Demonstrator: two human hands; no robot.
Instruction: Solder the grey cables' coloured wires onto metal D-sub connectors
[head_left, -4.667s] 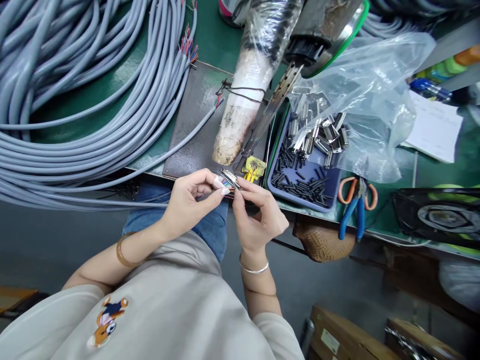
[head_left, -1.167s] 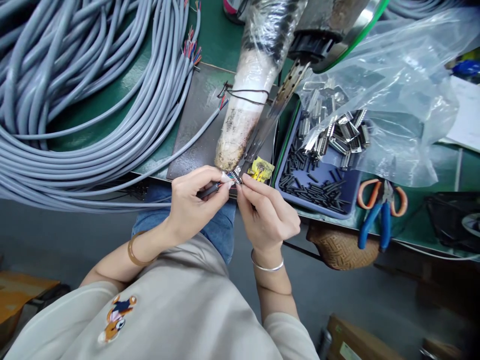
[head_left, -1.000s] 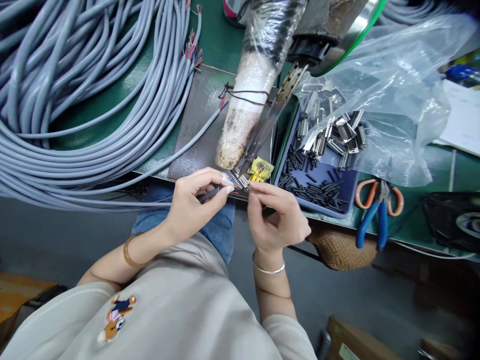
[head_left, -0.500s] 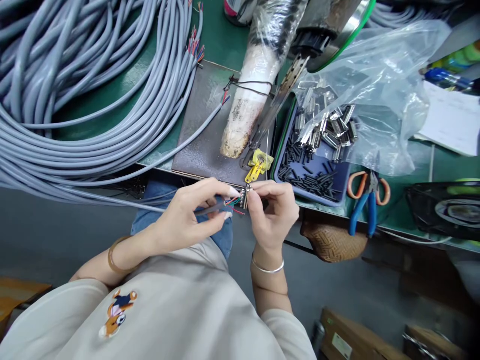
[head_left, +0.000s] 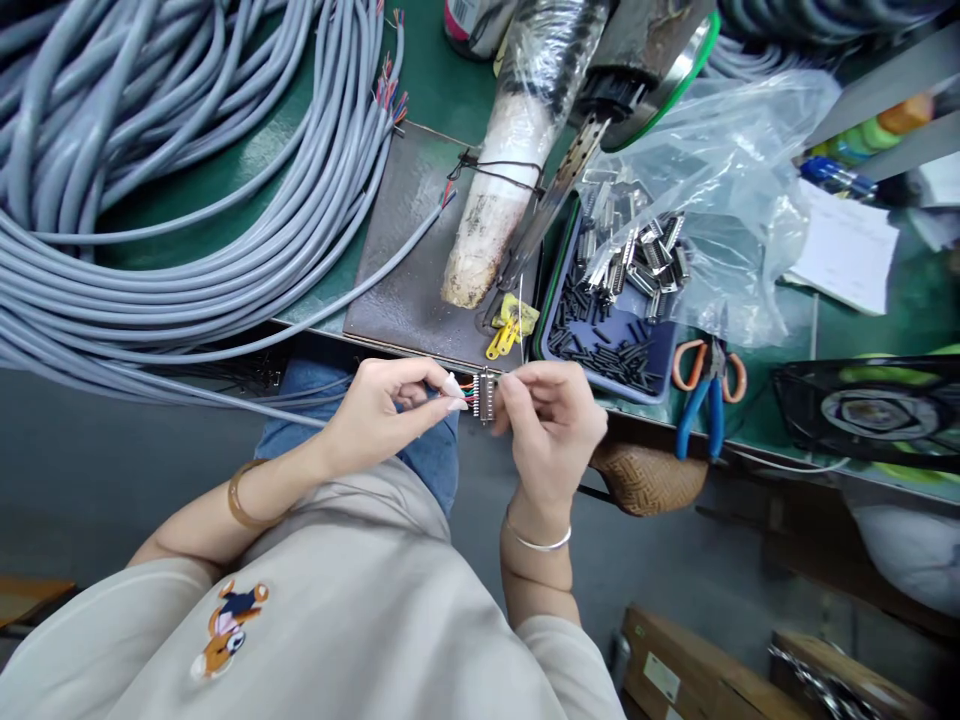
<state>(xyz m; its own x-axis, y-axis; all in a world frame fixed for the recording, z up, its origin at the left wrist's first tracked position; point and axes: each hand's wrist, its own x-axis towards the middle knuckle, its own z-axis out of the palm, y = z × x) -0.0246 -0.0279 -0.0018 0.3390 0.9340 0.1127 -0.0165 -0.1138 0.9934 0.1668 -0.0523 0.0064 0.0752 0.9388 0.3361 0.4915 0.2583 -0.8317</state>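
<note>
My left hand [head_left: 394, 405] is closed in a pinch on the stripped end of a grey cable. Thin coloured wires [head_left: 466, 392] come out past its fingertips to a metal multi-pin connector [head_left: 486, 398], meeting its row of pins. Whether they are joined to the pins is too small to tell. My right hand [head_left: 553, 425] is closed at the connector's other side; a lower fingertip reaches its edge, while the thumb lies slightly apart. Both hands are just off the bench's front edge, below a dark metal plate [head_left: 405, 260].
Grey cable coils [head_left: 247, 260] fill the left. A wrapped white rod [head_left: 487, 220] lies over the plate near yellow tags [head_left: 506, 335]. A blue tray [head_left: 652, 380] holds connectors and black tubes under a plastic bag [head_left: 750, 220]. Pliers [head_left: 701, 400] and a black fan [head_left: 870, 410] are to the right.
The connector has turned so its broad face shows, with the wires now against its pins. My right thumb has drawn back from it; my left fingertips are nearer the wire ends.
</note>
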